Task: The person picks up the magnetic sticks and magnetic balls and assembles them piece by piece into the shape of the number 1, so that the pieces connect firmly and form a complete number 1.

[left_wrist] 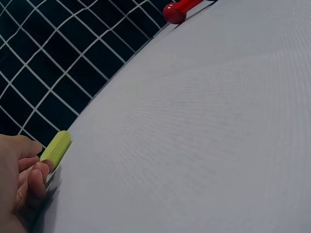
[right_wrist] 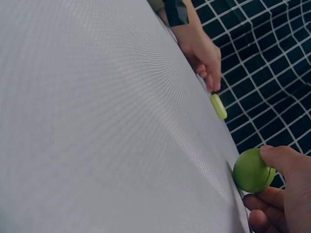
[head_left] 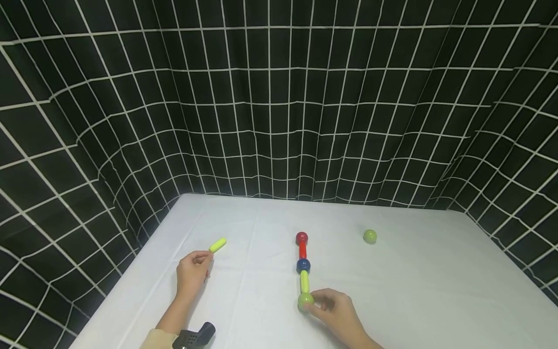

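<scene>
On the left of the table my left hand (head_left: 192, 274) pinches one end of a yellow-green stick (head_left: 218, 245) between thumb and fingers; the left wrist view shows the ribbed stick (left_wrist: 57, 147) too. My right hand (head_left: 337, 310) holds a green ball (head_left: 305, 301) between thumb and fingers at the near end of a joined row. From that ball the row runs away from me: a yellow-green stick (head_left: 304, 281), a blue ball (head_left: 303, 265), a red stick (head_left: 302, 250) and a red ball (head_left: 302, 238). In the right wrist view the held green ball (right_wrist: 251, 171) hides the row.
Another green ball (head_left: 370, 236) lies by itself toward the back right. A white cloth (head_left: 414, 271) covers the table. Black curtains (head_left: 287, 97) with a white grid stand behind and at both sides. A dark device (head_left: 194, 335) is strapped to my left wrist.
</scene>
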Demonstrator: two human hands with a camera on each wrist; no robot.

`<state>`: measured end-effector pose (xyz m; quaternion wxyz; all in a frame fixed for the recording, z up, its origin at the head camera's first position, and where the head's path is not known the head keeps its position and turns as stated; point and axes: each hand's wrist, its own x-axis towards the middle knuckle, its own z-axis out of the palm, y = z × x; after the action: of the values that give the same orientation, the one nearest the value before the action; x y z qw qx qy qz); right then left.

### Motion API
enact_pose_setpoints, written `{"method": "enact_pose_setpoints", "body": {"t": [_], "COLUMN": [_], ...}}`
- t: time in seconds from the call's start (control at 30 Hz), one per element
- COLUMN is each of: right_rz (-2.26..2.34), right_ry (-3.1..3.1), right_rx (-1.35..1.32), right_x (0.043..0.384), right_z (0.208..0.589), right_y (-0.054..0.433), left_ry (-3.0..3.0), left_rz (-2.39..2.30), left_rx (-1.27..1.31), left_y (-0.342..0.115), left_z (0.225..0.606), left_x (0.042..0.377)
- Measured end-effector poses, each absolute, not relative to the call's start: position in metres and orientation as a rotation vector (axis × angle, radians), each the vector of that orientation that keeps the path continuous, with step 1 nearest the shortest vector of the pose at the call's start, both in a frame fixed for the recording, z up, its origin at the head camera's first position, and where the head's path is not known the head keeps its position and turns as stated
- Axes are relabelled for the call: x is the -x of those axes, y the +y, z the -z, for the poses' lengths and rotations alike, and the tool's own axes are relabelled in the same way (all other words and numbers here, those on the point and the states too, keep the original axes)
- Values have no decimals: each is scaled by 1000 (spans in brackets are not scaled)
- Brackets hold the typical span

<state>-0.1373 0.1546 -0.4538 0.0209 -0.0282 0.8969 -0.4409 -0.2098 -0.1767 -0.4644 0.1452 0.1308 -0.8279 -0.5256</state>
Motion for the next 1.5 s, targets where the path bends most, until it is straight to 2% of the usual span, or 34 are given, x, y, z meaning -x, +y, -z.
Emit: {"method": "enact_pose_setpoints", "body": {"t": [0.3, 1.5], "right_rz": [1347, 1388], "right_ry": [2784, 2746], "right_rx": [44, 88], "right_x": [137, 139], "right_z": [453, 454], "right_y": [155, 156], "left_ry": [-2373, -2544], "left_rz": [1390, 1177], "left_rx": [-443, -376], "left_y": [-176, -183], "left_z": [467, 469], "left_x": [217, 245]}}
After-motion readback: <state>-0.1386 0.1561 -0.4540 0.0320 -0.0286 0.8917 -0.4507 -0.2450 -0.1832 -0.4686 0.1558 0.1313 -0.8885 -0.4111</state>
